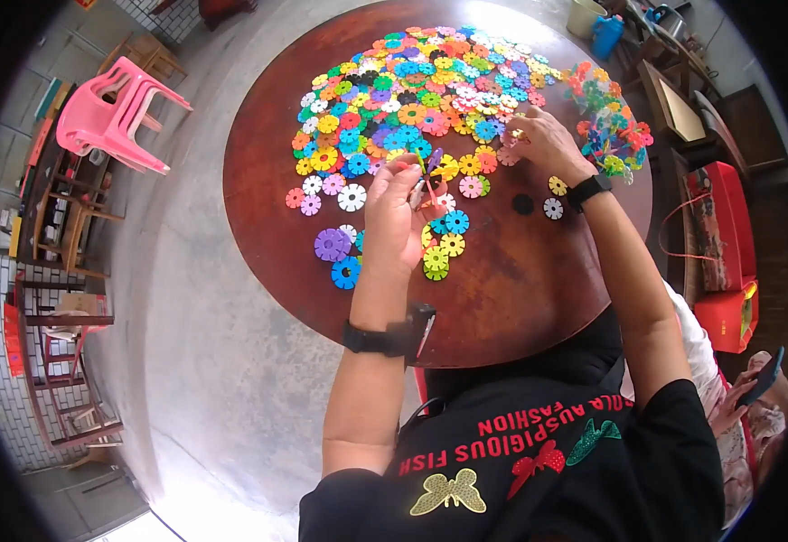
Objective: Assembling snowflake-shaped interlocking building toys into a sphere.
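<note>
Two hands over a round brown table, seen from above, forearms rising from the lower centre of the frame. Left hand, a black band at the wrist, closed around a small cluster of joined snowflake discs, held up just above the tabletop at mid-frame. Right hand, likewise black-banded, fingers curled down onto the right edge of the loose disc pile; whether pinching a piece or only touching, impossible to tell. Scattered just below the left hand, single discs in purple, blue, yellow and green, lying flat and apart. Bare brown wood across the lower right of the table, open as far as its near rim. Pile spread wide across the upper half of the table, reaching close to the far rim. Built disc figure at the upper right, touching the table edge. Right of the table, red boxes, rectangular, stacked close to the rim. Another person's hand with a phone at lower right. Left of the table, broad grey floor, unobstructed. Further out, stacked pink plastic chairs at upper left. Blue container at the top right.
</note>
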The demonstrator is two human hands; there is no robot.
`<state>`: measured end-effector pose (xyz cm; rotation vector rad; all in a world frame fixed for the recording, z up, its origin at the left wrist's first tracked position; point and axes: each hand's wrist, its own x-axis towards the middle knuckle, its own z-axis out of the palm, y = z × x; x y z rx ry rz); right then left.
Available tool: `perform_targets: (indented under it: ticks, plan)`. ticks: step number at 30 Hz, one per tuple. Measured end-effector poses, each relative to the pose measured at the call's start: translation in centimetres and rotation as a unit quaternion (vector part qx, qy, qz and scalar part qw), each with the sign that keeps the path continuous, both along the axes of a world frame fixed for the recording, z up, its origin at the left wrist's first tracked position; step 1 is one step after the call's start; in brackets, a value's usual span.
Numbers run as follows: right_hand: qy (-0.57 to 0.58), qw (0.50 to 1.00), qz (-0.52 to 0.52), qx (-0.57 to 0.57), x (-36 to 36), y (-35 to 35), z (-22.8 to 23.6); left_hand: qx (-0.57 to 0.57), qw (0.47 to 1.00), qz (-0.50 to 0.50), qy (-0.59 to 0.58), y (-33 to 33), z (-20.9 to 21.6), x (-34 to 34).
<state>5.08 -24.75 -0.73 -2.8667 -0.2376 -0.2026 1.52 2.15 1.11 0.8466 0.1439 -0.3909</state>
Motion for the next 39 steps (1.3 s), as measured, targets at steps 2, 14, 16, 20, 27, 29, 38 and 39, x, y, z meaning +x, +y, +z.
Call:
perform_targets:
  ticks: [2, 14, 16, 20, 27, 29, 38, 39]
  plan:
    - [-0.005, 1.000, 0.000, -0.005, 0.0, -0.6, -0.3, 0.001, 1.000, -0.003, -0.002, -0.1, 0.1, -0.1]
    - [-0.041, 0.999, -0.018, 0.002, -1.1, 0.2, 0.6, 0.009, 1.000, -0.013, -0.012, -0.3, -0.3, -0.1]
    - [0.019, 0.999, -0.023, -0.042, -0.8, 0.8, 0.9, 0.007, 1.000, -0.018, -0.013, -0.3, -0.3, 0.0]
    - [-0.032, 0.998, -0.016, -0.045, -0.4, 0.0, -0.5, 0.007, 1.000, -0.008, -0.005, -0.5, 0.0, -0.2]
    - [-0.023, 0.997, -0.060, -0.048, -0.9, -0.2, 0.3, 0.009, 1.000, -0.009, -0.005, -0.6, 0.2, -0.3]
    - [-0.059, 0.997, -0.050, -0.018, -1.0, 0.0, 0.4, 0.006, 1.000, -0.009, -0.006, -0.3, -0.1, -0.2]
    - [-0.063, 0.997, -0.014, -0.034, -1.5, 0.0, 0.7, 0.002, 1.000, -0.010, -0.006, -0.4, 0.0, -0.2]
    - [-0.063, 0.997, -0.013, -0.032, -1.7, 0.7, 0.8, 0.000, 1.000, -0.009, -0.004, -0.4, -0.1, -0.3]
